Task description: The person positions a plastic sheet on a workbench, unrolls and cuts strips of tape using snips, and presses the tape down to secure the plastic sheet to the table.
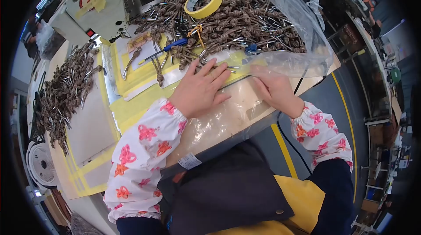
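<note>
My left hand (201, 87) lies palm down with fingers spread, at the front edge of a pile of brown knotted cords (245, 24) with metal tips. Its fingertips touch a few cords and the yellow-taped surface. Beside it my right hand (277, 91) is closed, thumb against curled fingers, at the edge of a clear plastic bag (298, 63) and a strip of yellow tape (245, 65). What it pinches is hidden. A blue-handled screwdriver (175, 44) lies just beyond my left hand. A yellow tape roll (203, 3) rests on the pile.
At the upper left stands a white sewing machine (87, 7). More brown cords (66, 90) are heaped on the table's left side, above a white fan (41, 163). The wooden table edge (219, 136) runs in front of me. A black cable (287, 141) hangs at the right.
</note>
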### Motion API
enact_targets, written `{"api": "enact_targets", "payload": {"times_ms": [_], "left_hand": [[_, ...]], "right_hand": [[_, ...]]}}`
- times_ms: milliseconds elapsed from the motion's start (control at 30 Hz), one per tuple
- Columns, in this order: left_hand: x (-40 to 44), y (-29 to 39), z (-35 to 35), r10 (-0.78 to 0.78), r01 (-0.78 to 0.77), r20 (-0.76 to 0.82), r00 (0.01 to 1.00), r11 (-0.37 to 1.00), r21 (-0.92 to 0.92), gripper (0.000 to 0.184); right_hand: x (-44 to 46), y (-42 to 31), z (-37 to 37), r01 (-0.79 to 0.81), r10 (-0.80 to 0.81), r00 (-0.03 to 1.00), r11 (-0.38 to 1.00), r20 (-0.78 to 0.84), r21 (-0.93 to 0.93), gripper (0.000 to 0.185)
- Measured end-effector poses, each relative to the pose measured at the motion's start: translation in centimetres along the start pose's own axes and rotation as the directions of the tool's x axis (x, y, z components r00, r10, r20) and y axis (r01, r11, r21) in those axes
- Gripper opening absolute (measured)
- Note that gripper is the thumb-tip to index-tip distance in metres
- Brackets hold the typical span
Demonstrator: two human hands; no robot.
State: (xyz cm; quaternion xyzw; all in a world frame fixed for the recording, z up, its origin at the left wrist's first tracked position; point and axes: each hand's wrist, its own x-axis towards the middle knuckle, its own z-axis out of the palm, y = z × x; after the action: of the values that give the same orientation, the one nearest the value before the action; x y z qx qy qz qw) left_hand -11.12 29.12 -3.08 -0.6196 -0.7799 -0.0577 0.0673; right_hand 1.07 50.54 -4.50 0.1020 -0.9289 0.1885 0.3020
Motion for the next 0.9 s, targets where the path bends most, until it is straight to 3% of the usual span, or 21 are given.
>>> {"api": "enact_targets", "payload": {"times_ms": [100, 167, 300, 333, 400, 433, 467, 567, 600, 700, 800, 900], "left_hand": [[1.8, -2.0, 1.2, -0.053, 0.056, -0.037, 0.998, 0.995, 0.078, 0.054], [1.4, -3.2, 1.5, -0.105, 0.108, -0.033, 0.994, 0.987, 0.115, 0.052], [-0.2, -4.9, 0.7, -0.204, 0.211, -0.056, 0.977, 0.964, 0.160, 0.049], [-0.6, -5.2, 0.8, -0.221, 0.232, -0.080, 0.972, 0.959, 0.166, 0.049], [-1.1, -5.5, 0.8, -0.244, 0.259, -0.108, 0.964, 0.952, 0.162, 0.049], [-1.3, -5.3, 0.9, -0.255, 0.269, -0.108, 0.961, 0.951, 0.153, 0.048], [-1.5, -5.2, 0.8, -0.265, 0.279, -0.109, 0.958, 0.949, 0.148, 0.048], [-2.1, -4.8, 0.1, -0.259, 0.274, -0.124, 0.958, 0.953, 0.130, 0.047], [-2.4, -4.7, 0.0, -0.253, 0.268, -0.128, 0.959, 0.956, 0.121, 0.046], [-3.1, -4.7, 0.3, -0.217, 0.231, -0.114, 0.970, 0.964, 0.130, 0.045], [-3.5, -4.6, 0.1, -0.220, 0.243, -0.142, 0.965, 0.955, 0.172, 0.047], [-4.6, -3.6, -0.8, -0.208, 0.231, -0.136, 0.969, 0.956, 0.182, 0.050]], "right_hand": [[-0.5, 1.2, -1.2, -0.308, 0.357, 0.874, 0.932, 0.330, -0.192, 0.026], [-1.3, 3.8, -1.2, -0.309, 0.376, 0.867, 0.921, 0.328, -0.238, 0.028], [-1.0, 7.4, -2.3, -0.252, 0.281, 0.904, 0.959, 0.321, -0.128, 0.029], [-0.1, 8.0, -2.8, -0.415, 0.388, 0.845, 0.910, 0.369, -0.006, 0.029], [2.2, 8.5, -4.5, -0.701, 0.543, 0.673, 0.684, 0.502, 0.200, 0.029], [2.9, 8.3, -5.1, -0.810, 0.584, 0.569, 0.517, 0.579, 0.276, 0.030], [3.2, 7.6, -5.2, -0.832, 0.611, 0.555, 0.426, 0.565, 0.356, 0.029], [1.6, 4.7, -3.7, -0.496, 0.426, 0.834, 0.857, 0.351, 0.137, 0.032], [0.9, 3.5, -2.5, -0.207, 0.186, 0.966, 0.973, 0.179, 0.105, 0.028], [0.4, -1.9, -1.4, -0.113, 0.124, 0.960, 0.992, 0.250, -0.058, 0.025], [-0.1, -0.5, -1.1, -0.196, 0.214, 0.929, 0.976, 0.302, -0.090, 0.027], [-0.8, 1.8, -1.6, -0.193, 0.251, 0.941, 0.949, 0.227, -0.251, 0.027]]}}
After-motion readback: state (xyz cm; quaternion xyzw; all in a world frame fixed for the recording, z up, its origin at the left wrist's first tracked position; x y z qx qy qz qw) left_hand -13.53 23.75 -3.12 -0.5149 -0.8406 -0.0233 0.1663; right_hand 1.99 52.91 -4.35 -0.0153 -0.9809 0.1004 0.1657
